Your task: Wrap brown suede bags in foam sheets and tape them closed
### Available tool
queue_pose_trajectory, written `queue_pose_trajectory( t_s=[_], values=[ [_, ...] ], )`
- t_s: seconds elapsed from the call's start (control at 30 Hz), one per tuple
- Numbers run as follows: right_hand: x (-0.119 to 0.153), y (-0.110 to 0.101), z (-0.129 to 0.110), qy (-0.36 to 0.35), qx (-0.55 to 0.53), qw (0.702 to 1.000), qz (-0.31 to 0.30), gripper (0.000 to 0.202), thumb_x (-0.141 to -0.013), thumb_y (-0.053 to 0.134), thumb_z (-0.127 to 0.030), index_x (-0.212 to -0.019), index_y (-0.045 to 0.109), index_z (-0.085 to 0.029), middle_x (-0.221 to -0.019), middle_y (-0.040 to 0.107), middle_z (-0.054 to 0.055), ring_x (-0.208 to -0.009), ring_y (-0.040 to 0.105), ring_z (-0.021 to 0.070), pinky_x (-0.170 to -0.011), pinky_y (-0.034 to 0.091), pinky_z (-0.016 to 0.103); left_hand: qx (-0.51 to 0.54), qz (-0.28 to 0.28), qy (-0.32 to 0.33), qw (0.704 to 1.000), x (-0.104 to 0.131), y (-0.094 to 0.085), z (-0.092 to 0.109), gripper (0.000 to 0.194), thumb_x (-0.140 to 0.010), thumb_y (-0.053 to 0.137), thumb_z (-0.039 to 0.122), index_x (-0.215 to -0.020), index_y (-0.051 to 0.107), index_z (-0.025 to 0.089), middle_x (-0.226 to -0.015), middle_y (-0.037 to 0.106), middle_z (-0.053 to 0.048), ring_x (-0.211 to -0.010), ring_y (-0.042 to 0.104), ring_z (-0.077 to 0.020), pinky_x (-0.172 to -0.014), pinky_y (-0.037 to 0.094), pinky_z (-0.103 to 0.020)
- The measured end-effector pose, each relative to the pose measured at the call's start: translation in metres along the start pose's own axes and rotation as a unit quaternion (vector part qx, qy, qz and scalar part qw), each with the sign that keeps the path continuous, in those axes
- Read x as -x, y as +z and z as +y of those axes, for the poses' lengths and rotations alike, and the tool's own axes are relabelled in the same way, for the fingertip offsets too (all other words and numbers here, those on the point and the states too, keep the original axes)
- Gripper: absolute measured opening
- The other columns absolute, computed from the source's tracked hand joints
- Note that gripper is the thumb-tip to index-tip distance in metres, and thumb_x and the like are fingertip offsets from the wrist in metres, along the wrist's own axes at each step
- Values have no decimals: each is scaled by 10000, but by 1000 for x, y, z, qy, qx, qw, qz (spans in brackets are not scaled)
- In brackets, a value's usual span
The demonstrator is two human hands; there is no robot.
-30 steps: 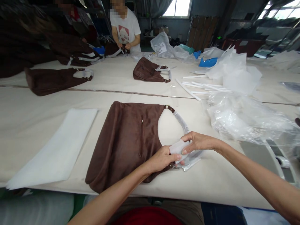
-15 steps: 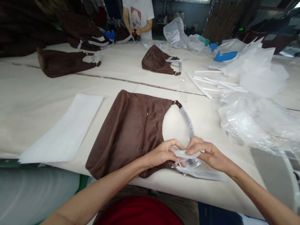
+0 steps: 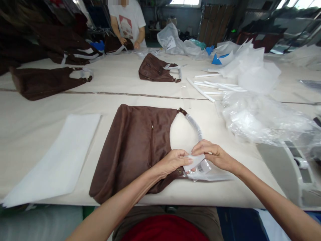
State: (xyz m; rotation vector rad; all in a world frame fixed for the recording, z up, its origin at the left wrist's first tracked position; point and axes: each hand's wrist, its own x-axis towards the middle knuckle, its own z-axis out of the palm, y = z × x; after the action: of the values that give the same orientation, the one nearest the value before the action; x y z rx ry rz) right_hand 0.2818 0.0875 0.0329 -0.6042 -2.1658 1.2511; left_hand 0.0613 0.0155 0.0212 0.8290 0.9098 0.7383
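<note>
A brown handbag with a zipped pocket lies flat before me, its handle curving to the right in a clear wrap. Near the handle's lower end, my left hand pinches a small white wrapping sheet between thumb and fingers. My right hand is closed on the far edge of that same sheet. Just below the fingers hangs a clear plastic sleeve with a barcode label. A white strip trails to the right on the table. The handle's lower end is partly hidden by my hands.
White sheets lie to the left. Crumpled clear plastic bags, white sticks and thin white paper lie to the right. More brown handbags rest farther back, where a person in a white shirt handles one.
My view has shifted, and things at the back sit farther left. The white sheet between my hands now lies flatter and faces up, with my right fingers drawn toward its upper edge.
</note>
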Motion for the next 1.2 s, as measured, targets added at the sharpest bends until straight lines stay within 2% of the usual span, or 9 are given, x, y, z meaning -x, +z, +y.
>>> queue_pose_trajectory(
  t_s=[0.13, 0.27, 0.33, 0.53, 0.7, 0.83, 0.93, 1.07, 1.2],
  values=[
    [21, 15, 3, 216, -118, 909, 337, 310, -833, 666, -512, -868, 722, -210, -834, 659, 44, -787, 603, 177, -681, 494, 292, -7, 45, 8, 999, 0, 3, -4, 444, -642, 815, 500, -795, 627, 128, -704, 722, -71, -553, 598, -143, -552, 435, -228],
    [20, 48, 2, 366, -327, 829, 268, 543, -758, 629, -692, -727, 641, -150, -645, 617, 42, -540, 544, 141, -442, 361, 233, -28, 28, 14, 999, 0, 7, -8, 451, -644, 813, 512, -797, 613, 137, -686, 709, -56, -555, 591, -138, -561, 434, -224],
    [9, 61, 1, 334, -398, 816, 252, 515, -724, 686, -659, -725, 625, -147, -649, 629, 41, -536, 553, 144, -452, 367, 236, -43, 24, 19, 999, 1, 8, -8, 457, -663, 797, 527, -817, 619, 135, -699, 711, -57, -568, 587, -137, -580, 437, -224],
    [-21, 79, 4, 236, -442, 768, 400, 442, -591, 828, -523, -669, 579, -165, -540, 576, -27, -469, 483, 108, -477, 363, 244, -109, 54, 34, 992, 5, 7, -6, 478, -749, 712, 553, -925, 671, 110, -725, 708, -62, -670, 614, -171, -655, 453, -238],
    [-19, 82, 5, 236, -414, 776, 414, 473, -601, 782, -590, -654, 561, -175, -526, 564, -40, -456, 469, 95, -465, 352, 229, -148, 76, 23, 986, 2, 8, -12, 518, -724, 698, 609, -881, 674, 117, -718, 707, -65, -659, 613, -182, -638, 457, -244],
    [17, 54, -2, 269, -344, 815, 380, 447, -579, 801, -550, -639, 631, -142, -585, 647, 31, -482, 543, 129, -466, 393, 241, -195, 88, 10, 977, -6, 4, -16, 543, -663, 722, 658, -828, 681, 142, -740, 721, -59, -701, 648, -216, -650, 482, -254],
    [72, 14, -21, 272, -206, 826, 449, 361, -662, 745, -502, -735, 671, -156, -679, 691, 35, -542, 565, 127, -494, 393, 229, -198, 90, 1, 976, -9, 1, -17, 555, -637, 727, 682, -795, 684, 152, -716, 716, -49, -750, 669, -246, -692, 505, -266],
    [153, -53, -51, 279, 105, 734, 610, 302, -745, 638, -494, -778, 670, -196, -720, 658, 25, -663, 564, 163, -583, 418, 263, -168, 87, -8, 982, -8, 2, -19, 482, -671, 746, 616, -823, 680, 163, -729, 719, -44, -816, 682, -260, -713, 513, -262],
    [201, -103, -58, 321, 198, 690, 618, 259, -645, 674, -454, -637, 645, -197, -691, 625, 19, -712, 540, 185, -593, 384, 267, -161, 94, -8, 983, -11, 6, -19, 460, -676, 748, 603, -821, 673, 173, -731, 722, -45, -780, 683, -257, -657, 508, -256]
  ],
)
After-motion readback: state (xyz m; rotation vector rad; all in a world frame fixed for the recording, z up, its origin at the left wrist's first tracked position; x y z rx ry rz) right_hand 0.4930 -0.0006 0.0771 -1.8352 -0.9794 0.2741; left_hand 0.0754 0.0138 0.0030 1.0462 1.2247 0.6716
